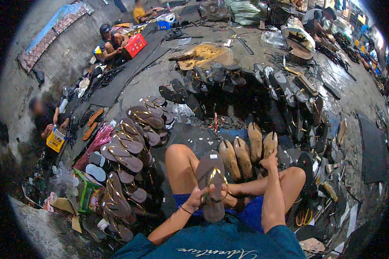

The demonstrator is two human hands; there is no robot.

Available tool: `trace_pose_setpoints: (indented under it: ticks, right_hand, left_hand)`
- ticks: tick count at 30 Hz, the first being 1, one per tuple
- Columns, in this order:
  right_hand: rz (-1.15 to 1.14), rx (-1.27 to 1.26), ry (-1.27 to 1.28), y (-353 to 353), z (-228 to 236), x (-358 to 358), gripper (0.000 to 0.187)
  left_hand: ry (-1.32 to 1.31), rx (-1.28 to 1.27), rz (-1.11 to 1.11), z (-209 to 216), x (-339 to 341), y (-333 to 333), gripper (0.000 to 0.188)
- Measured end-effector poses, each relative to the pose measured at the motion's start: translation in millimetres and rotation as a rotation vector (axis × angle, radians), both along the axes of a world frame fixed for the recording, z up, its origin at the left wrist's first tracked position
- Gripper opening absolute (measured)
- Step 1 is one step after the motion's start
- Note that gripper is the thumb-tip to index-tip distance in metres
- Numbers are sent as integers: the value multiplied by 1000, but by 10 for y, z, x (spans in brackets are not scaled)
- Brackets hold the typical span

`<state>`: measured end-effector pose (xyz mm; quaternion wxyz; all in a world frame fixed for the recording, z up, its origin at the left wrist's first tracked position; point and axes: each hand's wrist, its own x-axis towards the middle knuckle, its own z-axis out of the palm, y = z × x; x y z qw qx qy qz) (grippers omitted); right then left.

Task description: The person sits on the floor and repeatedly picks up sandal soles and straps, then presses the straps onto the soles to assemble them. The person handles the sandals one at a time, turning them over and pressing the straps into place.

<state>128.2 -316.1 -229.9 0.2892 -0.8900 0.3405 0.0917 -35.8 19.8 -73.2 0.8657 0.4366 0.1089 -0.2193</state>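
Observation:
My left hand (197, 199) is closed around a dark brown flip-flop (210, 169) with shiny gold straps, held upright over my lap. A small white sticker shows near its toe. My right hand (269, 161) grips the heel end of a worn wooden shoe last (270, 143), its slotted toe pointing away from me. Beside it, other wooden lasts (243, 158) lie side by side in front of my crossed legs. To my left, many similar gold-strapped flip-flops (122, 157) are heaped in overlapping rows.
Dark sandals (285, 88) ring a sunken pit (229, 101) ahead. Beyond it lies a yellow-stained board (206, 56). A green box (87, 192) stands at left. People sit at work along the left, one beside a red crate (135, 46), another with a yellow box (55, 138).

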Motion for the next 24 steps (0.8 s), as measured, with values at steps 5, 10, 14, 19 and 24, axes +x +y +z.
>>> trace_pose_setpoints:
  ticks: [5,10,14,19,24]
  right_hand:
    - [-126,366,-292,-93,301,-240,70]
    - [-34,1252,-371,505,1903,-1503,45]
    - [141,1512,-89,821,2594,-2065,54]
    - [730,414,-461,1474,2573,-2193,64]
    - [754,230,-589,1900,2261,-2088,62]
  left_hand:
    - [-229,-164,62,236,358,-74,57]
    - [-2,-124,197,266,553,11,49]
    - [5,217,312,27,517,41,53]
    - [6,-23,161,172,101,-133,83]
    - [131,-87,321,-201,-245,-55,90]
